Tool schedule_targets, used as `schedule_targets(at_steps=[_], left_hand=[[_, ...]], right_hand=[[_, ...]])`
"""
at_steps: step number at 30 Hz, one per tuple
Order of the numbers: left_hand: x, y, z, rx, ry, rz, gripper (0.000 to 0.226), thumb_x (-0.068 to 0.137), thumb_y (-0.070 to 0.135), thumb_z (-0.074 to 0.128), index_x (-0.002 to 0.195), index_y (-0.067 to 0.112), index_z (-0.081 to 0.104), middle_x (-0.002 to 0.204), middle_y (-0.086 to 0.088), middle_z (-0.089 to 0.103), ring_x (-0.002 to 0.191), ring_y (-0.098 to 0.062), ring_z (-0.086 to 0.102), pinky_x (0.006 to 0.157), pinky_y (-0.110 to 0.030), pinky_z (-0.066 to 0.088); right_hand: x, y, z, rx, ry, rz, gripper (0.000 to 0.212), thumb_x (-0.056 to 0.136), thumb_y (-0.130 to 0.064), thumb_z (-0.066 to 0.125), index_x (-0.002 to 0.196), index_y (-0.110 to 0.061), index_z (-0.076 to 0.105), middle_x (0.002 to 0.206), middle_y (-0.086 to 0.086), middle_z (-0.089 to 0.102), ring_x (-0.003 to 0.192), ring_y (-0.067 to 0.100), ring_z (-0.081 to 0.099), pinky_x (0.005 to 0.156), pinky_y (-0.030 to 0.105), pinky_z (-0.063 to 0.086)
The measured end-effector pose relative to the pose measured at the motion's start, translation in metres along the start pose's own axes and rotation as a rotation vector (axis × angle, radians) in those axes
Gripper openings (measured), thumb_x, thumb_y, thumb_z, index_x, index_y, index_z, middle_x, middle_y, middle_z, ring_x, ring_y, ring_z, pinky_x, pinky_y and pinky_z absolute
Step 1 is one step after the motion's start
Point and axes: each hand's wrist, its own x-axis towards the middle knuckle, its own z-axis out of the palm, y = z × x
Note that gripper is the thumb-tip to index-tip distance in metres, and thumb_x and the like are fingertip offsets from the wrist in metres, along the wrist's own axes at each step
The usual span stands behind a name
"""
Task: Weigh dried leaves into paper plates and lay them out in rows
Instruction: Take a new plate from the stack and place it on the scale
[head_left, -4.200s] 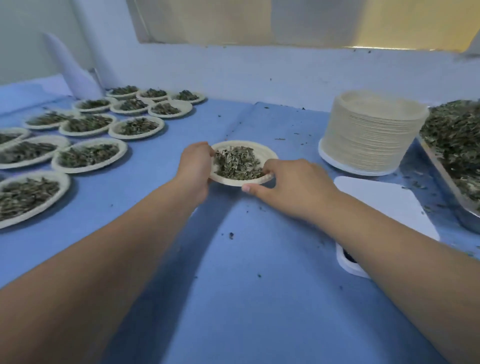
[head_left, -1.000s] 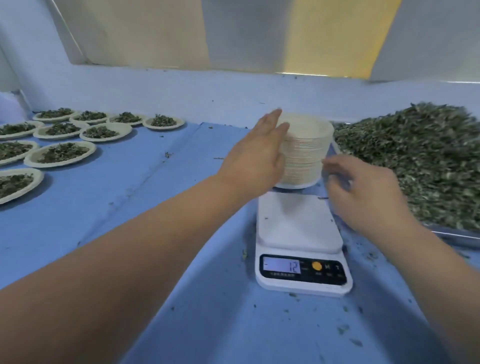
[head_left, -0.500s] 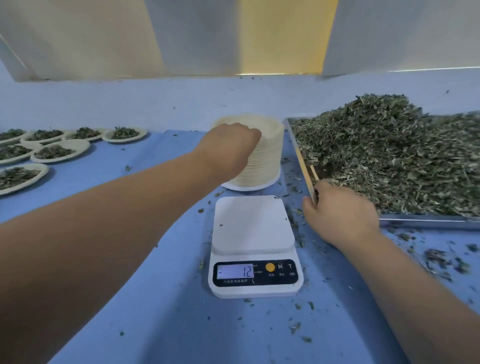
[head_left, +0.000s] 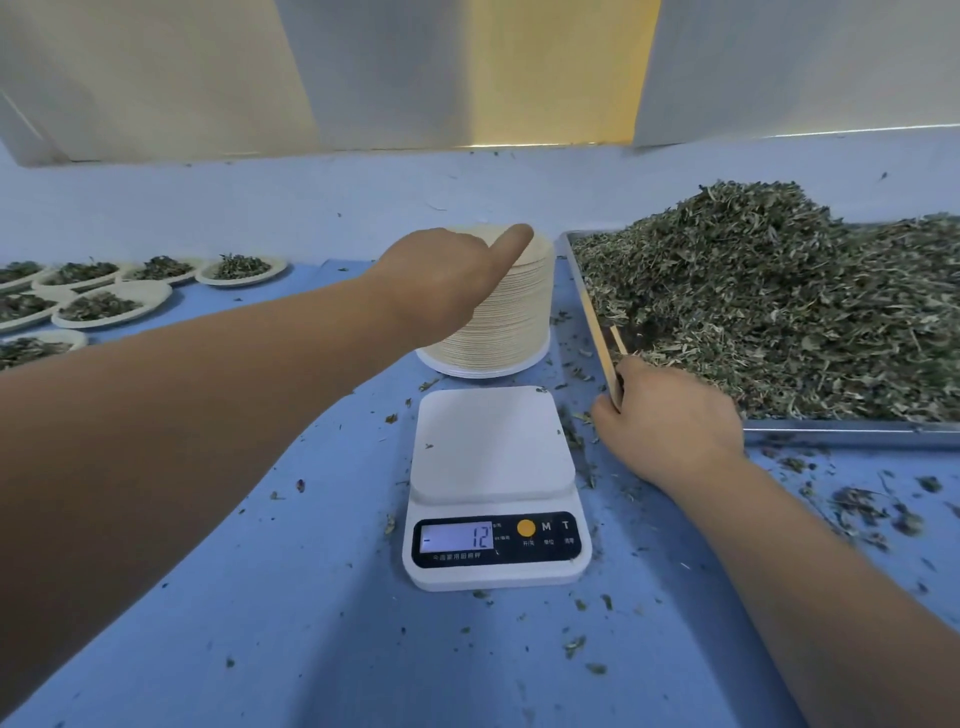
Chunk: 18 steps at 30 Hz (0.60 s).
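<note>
Paper-plate stack (head_left: 511, 322): left hand (head_left: 441, 280), fisted before, now stretches its thumb over the top, fingers curled round it; right hand (head_left: 670, 421) still grips the tray (head_left: 831, 427) rim.

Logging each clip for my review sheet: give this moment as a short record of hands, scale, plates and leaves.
left hand: holds the top of the plate stack, thumb over it
right hand: grip on a wooden stick at the tray edge
scale: platform bare, display reads -12
dried leaves: heaped in the tray
filled plates: rows at far left
</note>
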Motion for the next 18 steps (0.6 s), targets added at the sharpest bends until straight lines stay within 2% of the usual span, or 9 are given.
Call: schedule_targets(at_steps=[3,5,8,9,11,13,15,17,18], left_hand=[[0.002,0.002,-0.002,-0.008,0.071,0.004,0.077,0.088,-0.006,0.047,0.154,0.017,0.014,0.077,-0.006,0.043,0.06,-0.026,0.043,0.05,-0.037,0.03],[0.004,0.004,-0.003,-0.038,0.162,-0.058,0.064,0.09,0.0,0.048,0.149,0.014,0.026,0.08,-0.006,0.046,0.069,-0.032,0.051,0.055,-0.039,0.035],[0.002,0.001,0.0,-0.312,0.406,-0.402,0.042,0.085,0.005,0.047,0.126,0.012,0.055,0.088,-0.006,0.06,0.082,-0.034,0.058,0.068,-0.038,0.041],[0.0,0.001,0.004,-0.449,0.459,-0.503,0.037,0.082,0.005,0.047,0.115,0.013,0.062,0.091,-0.005,0.064,0.086,-0.031,0.059,0.07,-0.035,0.041],[-0.01,0.006,0.013,-0.637,0.492,-0.563,0.031,0.082,0.003,0.047,0.098,0.013,0.071,0.097,-0.003,0.067,0.094,-0.026,0.061,0.074,-0.03,0.043],[-0.022,0.017,0.024,-0.779,0.496,-0.517,0.03,0.087,-0.001,0.051,0.097,0.009,0.077,0.11,-0.004,0.068,0.107,-0.021,0.062,0.09,-0.027,0.047],[-0.033,0.022,0.033,-0.858,0.52,-0.494,0.031,0.089,-0.004,0.054,0.099,0.011,0.079,0.131,-0.002,0.064,0.123,-0.014,0.056,0.1,-0.016,0.04],[-0.042,0.023,0.038,-0.939,0.543,-0.525,0.033,0.092,-0.003,0.055,0.098,0.018,0.079,0.15,0.003,0.053,0.128,0.003,0.048,0.096,-0.001,0.032],[-0.047,0.024,0.039,-1.011,0.542,-0.553,0.035,0.093,-0.003,0.054,0.098,0.021,0.079,0.154,0.004,0.048,0.123,0.016,0.046,0.093,0.003,0.031]], right_hand=[[0.0,0.001,0.002,0.002,0.012,-0.003,0.028,0.095,-0.046,0.044,0.087,-0.019,0.046,0.073,0.002,0.05,0.058,0.016,0.04,0.054,0.03,0.036],[0.0,0.002,0.003,0.005,0.023,-0.008,0.033,0.096,-0.05,0.041,0.087,-0.019,0.046,0.072,0.002,0.051,0.059,0.017,0.042,0.054,0.03,0.038],[0.0,0.001,0.004,-0.006,0.032,-0.023,0.043,0.098,-0.059,0.034,0.087,-0.019,0.046,0.073,0.003,0.053,0.061,0.021,0.048,0.053,0.03,0.038],[0.0,0.001,0.004,-0.006,0.033,-0.021,0.045,0.098,-0.061,0.033,0.088,-0.019,0.046,0.073,0.003,0.054,0.062,0.022,0.049,0.053,0.03,0.038],[0.0,0.001,0.004,-0.006,0.033,-0.019,0.046,0.098,-0.062,0.032,0.088,-0.02,0.046,0.073,0.003,0.053,0.062,0.022,0.048,0.053,0.03,0.039],[0.001,0.002,0.004,-0.004,0.039,-0.02,0.046,0.099,-0.062,0.031,0.087,-0.019,0.046,0.071,0.003,0.052,0.059,0.019,0.045,0.053,0.03,0.04],[0.001,0.002,0.005,-0.004,0.049,-0.023,0.047,0.099,-0.062,0.03,0.086,-0.019,0.045,0.07,0.002,0.052,0.058,0.019,0.044,0.053,0.03,0.039],[0.001,0.002,0.005,-0.01,0.058,-0.029,0.048,0.1,-0.062,0.029,0.084,-0.019,0.045,0.069,0.002,0.052,0.058,0.019,0.044,0.052,0.03,0.038],[0.0,0.002,0.006,-0.008,0.059,-0.03,0.048,0.1,-0.062,0.029,0.084,-0.02,0.045,0.07,0.002,0.053,0.059,0.021,0.046,0.053,0.03,0.037]])
